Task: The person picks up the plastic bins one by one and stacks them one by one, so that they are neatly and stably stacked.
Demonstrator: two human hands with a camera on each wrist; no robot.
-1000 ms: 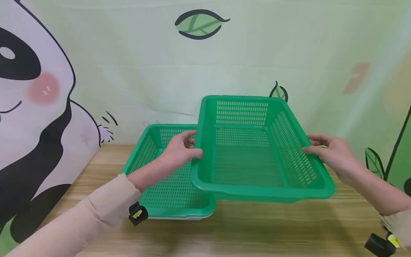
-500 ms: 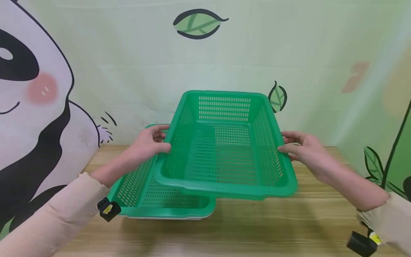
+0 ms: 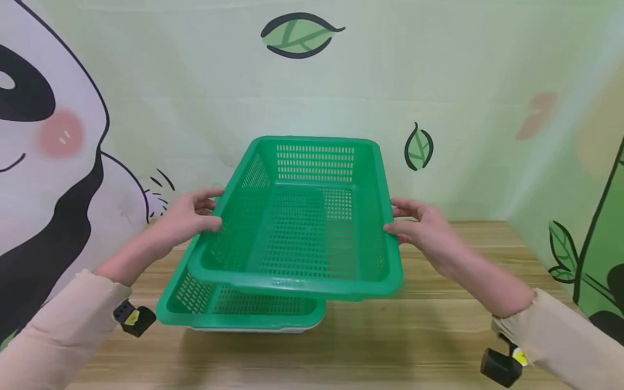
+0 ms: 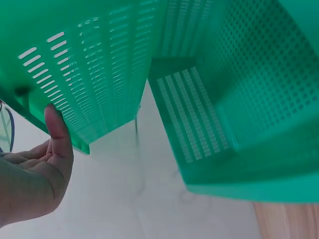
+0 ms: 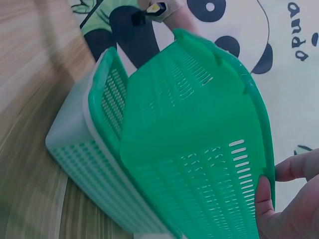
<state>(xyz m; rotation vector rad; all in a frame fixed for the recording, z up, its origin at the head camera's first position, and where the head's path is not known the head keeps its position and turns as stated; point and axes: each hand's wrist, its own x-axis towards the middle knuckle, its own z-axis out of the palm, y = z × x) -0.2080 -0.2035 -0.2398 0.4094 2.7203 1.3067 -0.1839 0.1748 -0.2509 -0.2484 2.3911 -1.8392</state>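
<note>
Between both hands hangs a green slotted plastic basket [image 3: 302, 233]. My left hand [image 3: 187, 216] pinches its left rim, with the thumb on the inner side. On the opposite rim my right hand [image 3: 421, 230] grips with thumb and fingers. Below and slightly left stands a second green basket [image 3: 244, 322] with a white outer shell [image 5: 75, 124] around it, resting on the table. The held basket overlaps most of it in the head view. In the right wrist view the held basket [image 5: 194, 134] tilts over the lower one's opening. The left wrist view shows my left thumb [image 4: 59, 129] at the rim.
The wood-grain table [image 3: 439, 336] extends right and forward of the baskets. Behind it hangs a pale green cloth backdrop [image 3: 205, 81] with a printed panda [image 3: 53, 135] and leaves. A small black camera [image 3: 502, 365] sits at each wrist.
Both hands have carried the held basket leftward, from right of the lower basket to mostly over it. The lower basket has stayed in place on the table.
</note>
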